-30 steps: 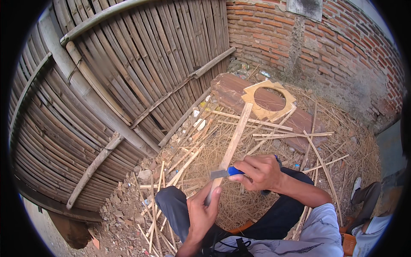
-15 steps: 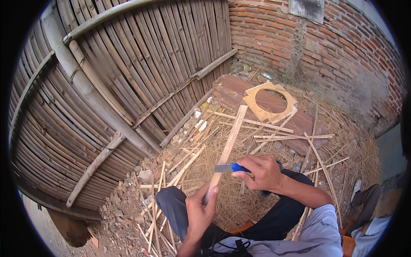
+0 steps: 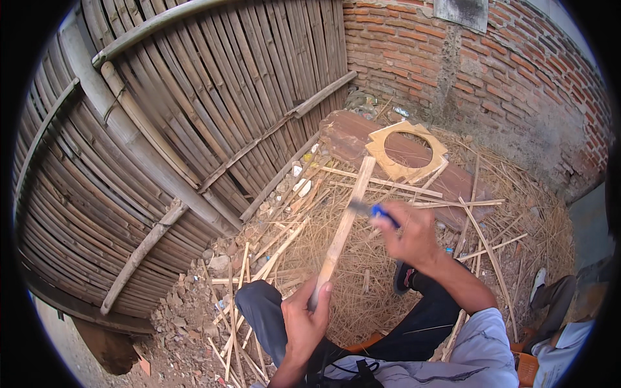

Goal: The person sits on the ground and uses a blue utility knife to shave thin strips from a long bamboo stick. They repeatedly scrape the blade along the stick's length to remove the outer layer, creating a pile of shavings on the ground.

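My left hand [image 3: 304, 320] is closed around the near end of a flat bamboo strip [image 3: 343, 236], which slants up and away in front of me. My right hand [image 3: 414, 234] grips the blue handle of a knife [image 3: 385, 215]. Its short, broad grey blade is blurred and reaches the strip's right edge, a little above mid-length; whether it cuts in cannot be told. The strip's surface is pale, with nothing else lying on it.
A brown board [image 3: 349, 132] lies at the back, with a yellowish panel [image 3: 390, 167] with a round hole on it. Thin bamboo sticks [image 3: 482, 234] and dry shavings [image 3: 343, 297] litter the ground. A bamboo wall [image 3: 213, 84] stands left, a brick wall [image 3: 414, 58] behind. Another person's leg [image 3: 553, 297] shows at right.
My right hand has moved up and away along the strip with the knife, from near my left hand toward the far end. My left hand and the strip have barely moved.
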The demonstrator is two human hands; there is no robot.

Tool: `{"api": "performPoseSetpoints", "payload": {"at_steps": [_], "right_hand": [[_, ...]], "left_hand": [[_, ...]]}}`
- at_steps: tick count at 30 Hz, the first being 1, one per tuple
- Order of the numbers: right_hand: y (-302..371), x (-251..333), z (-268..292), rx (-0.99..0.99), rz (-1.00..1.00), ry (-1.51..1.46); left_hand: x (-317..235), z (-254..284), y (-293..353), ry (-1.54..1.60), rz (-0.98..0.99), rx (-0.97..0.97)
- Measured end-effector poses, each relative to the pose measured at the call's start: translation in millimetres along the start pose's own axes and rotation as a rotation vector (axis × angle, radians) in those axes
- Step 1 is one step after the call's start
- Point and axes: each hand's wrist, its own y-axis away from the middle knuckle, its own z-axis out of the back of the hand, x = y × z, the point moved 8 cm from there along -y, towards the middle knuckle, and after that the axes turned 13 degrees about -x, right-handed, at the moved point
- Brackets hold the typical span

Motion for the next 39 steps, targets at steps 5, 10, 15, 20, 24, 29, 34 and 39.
{"api": "performPoseSetpoints", "payload": {"at_steps": [5,10,15,20,24,29,34,39], "right_hand": [[-38,-73,49,-0.113,-0.289,0.137],[17,8,-10,0.136,0.035,-0.180],[36,47,-23,0.257,0.171,-0.216],[29,34,-20,0.239,0.116,-0.110],[-11,-20,0,-0.001,0.006,-0.018],[-37,-74,33,-0.081,-0.268,0.134],[5,-7,-4,0.099,0.003,-0.108],[35,40,-27,0.302,0.125,-0.180]], "left_hand": [[41,10,32,0.067,0.106,0.138],[40,-4,18,0.249,0.277,0.254],[25,-13,8,0.243,0.202,0.202],[25,-17,7,0.158,0.155,0.131],[36,-13,24,0.123,0.223,0.175],[52,5,39,0.127,0.225,0.264],[69,-4,30,0.275,0.398,0.361],[44,-16,18,0.211,0.260,0.278]]}}
